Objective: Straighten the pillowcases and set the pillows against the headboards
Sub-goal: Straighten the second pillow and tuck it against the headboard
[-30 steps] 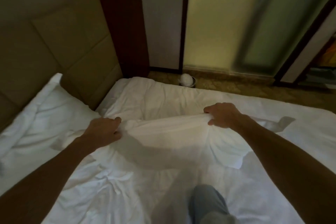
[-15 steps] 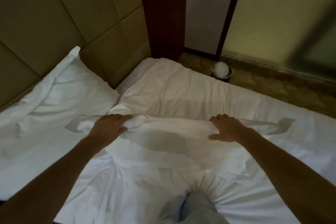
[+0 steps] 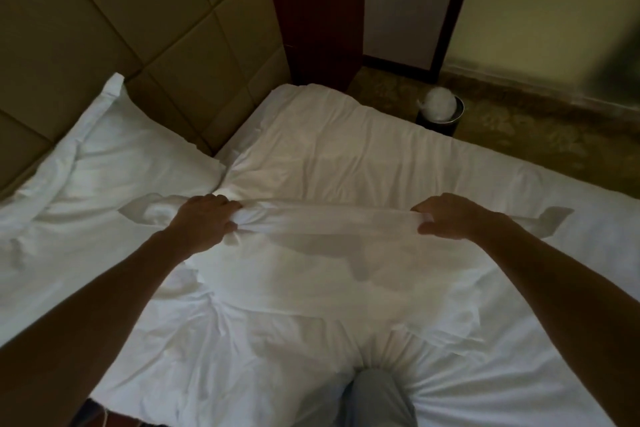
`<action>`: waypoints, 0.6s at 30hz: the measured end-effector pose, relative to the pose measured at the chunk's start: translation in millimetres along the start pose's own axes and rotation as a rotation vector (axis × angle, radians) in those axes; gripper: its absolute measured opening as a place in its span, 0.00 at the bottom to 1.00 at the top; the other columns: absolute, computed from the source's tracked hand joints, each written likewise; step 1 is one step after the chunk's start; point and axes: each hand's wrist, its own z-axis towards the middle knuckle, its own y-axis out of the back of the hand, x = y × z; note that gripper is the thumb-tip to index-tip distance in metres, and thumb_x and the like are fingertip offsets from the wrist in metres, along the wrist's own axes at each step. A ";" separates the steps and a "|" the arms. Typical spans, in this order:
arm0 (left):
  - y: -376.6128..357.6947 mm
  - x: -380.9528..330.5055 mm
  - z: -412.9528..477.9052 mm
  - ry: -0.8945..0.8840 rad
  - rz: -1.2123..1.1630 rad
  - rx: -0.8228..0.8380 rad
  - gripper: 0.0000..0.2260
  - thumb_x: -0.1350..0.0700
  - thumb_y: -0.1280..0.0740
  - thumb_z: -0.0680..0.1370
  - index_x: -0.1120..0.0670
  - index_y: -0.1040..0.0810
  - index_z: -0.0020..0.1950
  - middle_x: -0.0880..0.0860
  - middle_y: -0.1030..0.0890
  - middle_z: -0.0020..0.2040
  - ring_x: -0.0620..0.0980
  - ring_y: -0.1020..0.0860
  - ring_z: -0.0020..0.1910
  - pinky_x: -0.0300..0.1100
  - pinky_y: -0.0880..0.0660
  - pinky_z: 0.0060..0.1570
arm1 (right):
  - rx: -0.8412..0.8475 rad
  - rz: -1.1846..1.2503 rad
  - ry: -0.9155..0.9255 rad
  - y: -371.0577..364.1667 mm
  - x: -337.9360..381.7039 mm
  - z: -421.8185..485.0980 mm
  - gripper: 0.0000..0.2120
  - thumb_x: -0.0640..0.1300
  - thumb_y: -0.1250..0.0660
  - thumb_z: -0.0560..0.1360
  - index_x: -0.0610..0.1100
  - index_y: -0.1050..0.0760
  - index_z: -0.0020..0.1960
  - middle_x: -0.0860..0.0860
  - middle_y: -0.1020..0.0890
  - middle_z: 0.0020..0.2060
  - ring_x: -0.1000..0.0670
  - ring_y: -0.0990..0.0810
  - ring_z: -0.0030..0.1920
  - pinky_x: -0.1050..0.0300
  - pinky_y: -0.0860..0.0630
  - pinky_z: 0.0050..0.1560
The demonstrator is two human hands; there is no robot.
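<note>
Gripping the pillowcase (image 3: pixel 329 224), left hand (image 3: pixel 204 222) and right hand (image 3: pixel 450 215); wad (image 3: pixel 438 105) fills bin (image 3: pixel 437 126).

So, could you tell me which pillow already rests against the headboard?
The left pillow, leaning on the padded headboard; the middle pillow lies flat, its far edge gripped by left hand and right hand.

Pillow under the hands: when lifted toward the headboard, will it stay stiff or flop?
Probably floppy: the pillow edge bunches into folds where the left hand and right hand grip it, so the middle should sag. Likely light for its size, as it looks soft and puffy. Its wrinkled case may shift.
</note>
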 end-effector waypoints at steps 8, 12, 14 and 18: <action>2.9 -38.5 38.5 0.125 0.194 0.031 0.13 0.62 0.28 0.66 0.54 0.23 0.48 0.53 0.21 0.39 0.57 0.21 0.39 0.49 0.25 0.44 | -0.100 -0.249 0.045 -12.4 -20.9 53.8 0.17 0.45 0.40 0.78 0.47 0.33 0.66 0.49 0.21 0.56 0.45 0.20 0.56 0.52 0.28 0.53; 26.3 -25.8 55.9 0.141 0.196 -0.014 0.12 0.57 0.33 0.73 0.54 0.25 0.56 0.53 0.20 0.46 0.55 0.21 0.45 0.48 0.29 0.45 | -0.145 -0.185 0.054 17.7 -29.3 64.1 0.14 0.45 0.39 0.79 0.47 0.31 0.63 0.49 0.19 0.54 0.46 0.19 0.54 0.51 0.24 0.51; 37.3 -11.1 59.2 0.174 0.165 -0.044 0.11 0.55 0.34 0.75 0.54 0.25 0.57 0.54 0.19 0.46 0.56 0.21 0.45 0.48 0.28 0.46 | -0.169 -0.194 0.052 38.1 -26.7 68.2 0.14 0.47 0.39 0.80 0.47 0.31 0.64 0.48 0.19 0.54 0.46 0.19 0.54 0.52 0.24 0.50; 57.9 22.0 56.6 0.183 0.079 -0.141 0.12 0.54 0.34 0.76 0.54 0.25 0.59 0.55 0.19 0.46 0.57 0.20 0.44 0.50 0.26 0.46 | -0.233 -0.233 0.047 86.5 -9.0 75.3 0.15 0.47 0.39 0.79 0.48 0.31 0.66 0.49 0.19 0.56 0.46 0.19 0.54 0.53 0.26 0.48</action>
